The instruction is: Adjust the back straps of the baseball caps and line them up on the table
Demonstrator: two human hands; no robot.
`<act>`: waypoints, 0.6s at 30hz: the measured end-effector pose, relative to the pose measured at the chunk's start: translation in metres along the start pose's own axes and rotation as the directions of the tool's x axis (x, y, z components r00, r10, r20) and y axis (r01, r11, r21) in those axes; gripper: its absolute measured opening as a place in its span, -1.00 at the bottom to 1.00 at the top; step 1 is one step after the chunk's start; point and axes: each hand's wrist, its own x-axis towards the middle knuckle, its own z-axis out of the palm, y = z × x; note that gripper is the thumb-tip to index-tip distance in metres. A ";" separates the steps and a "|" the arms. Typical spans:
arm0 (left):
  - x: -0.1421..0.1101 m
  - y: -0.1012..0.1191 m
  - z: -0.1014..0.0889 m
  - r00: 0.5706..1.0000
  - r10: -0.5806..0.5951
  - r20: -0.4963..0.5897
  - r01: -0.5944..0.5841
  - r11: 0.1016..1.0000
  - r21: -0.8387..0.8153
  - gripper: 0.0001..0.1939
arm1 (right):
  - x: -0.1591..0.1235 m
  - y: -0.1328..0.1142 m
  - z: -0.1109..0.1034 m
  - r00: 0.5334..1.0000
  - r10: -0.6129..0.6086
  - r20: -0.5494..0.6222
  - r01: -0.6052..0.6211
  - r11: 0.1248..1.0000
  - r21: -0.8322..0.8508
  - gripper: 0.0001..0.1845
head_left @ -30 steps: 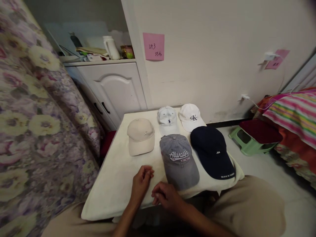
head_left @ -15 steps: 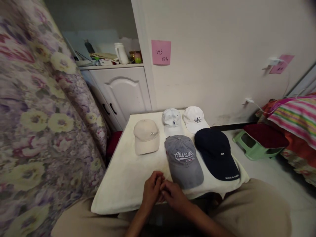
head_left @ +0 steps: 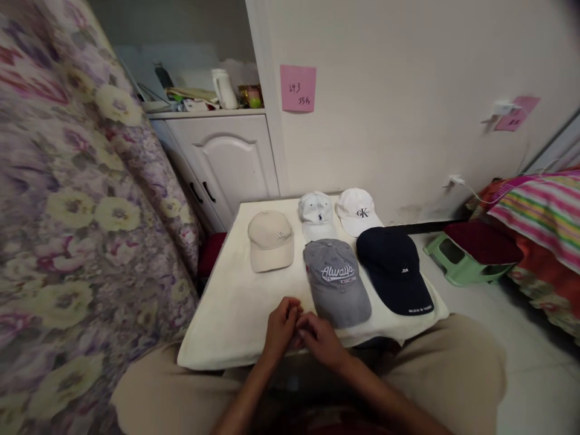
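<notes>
Meeting near the front edge of the cream-clothed table [head_left: 222, 329], left hand [head_left: 280, 329] and right hand [head_left: 322, 343] curled loosely, contents unclear; beige fabric cap [head_left: 270, 241] lay left of light-blue cap [head_left: 316, 211], white cap [head_left: 354, 205], grey cap [head_left: 338, 296], navy cap [head_left: 396, 278].

Five caps (one navy [head_left: 394, 270]), table [head_left: 226, 320]

Widest gap on cream cloth-covered worktop [head_left: 226, 320]: L side, near edge up to beige fabric cap [head_left: 270, 241]. Narrow strip btwn that cap & grey fabric cap w/ white lettering [head_left: 338, 284]. R half blocked: grey cap, navy fabric cap [head_left: 395, 269] beside it, pale-blue [head_left: 317, 216] & white fabric caps [head_left: 357, 211] behind.
</notes>
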 end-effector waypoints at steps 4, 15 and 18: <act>0.009 0.000 0.003 0.999 -0.038 -0.026 0.038 0.999 -0.003 -0.87 | -0.007 -0.015 0.005 0.984 -0.115 -0.133 0.086 0.975 -0.204 -0.82; 0.004 0.005 0.006 1.000 -0.018 -0.009 0.018 1.000 -0.004 -0.87 | 0.006 -0.042 0.020 0.992 -0.115 -0.053 0.070 0.849 -0.524 -0.75; 0.003 0.006 0.006 1.000 0.008 -0.006 -0.008 1.000 -0.009 -0.84 | 0.011 -0.043 0.016 0.995 -0.078 -0.061 0.028 0.811 -0.584 -0.77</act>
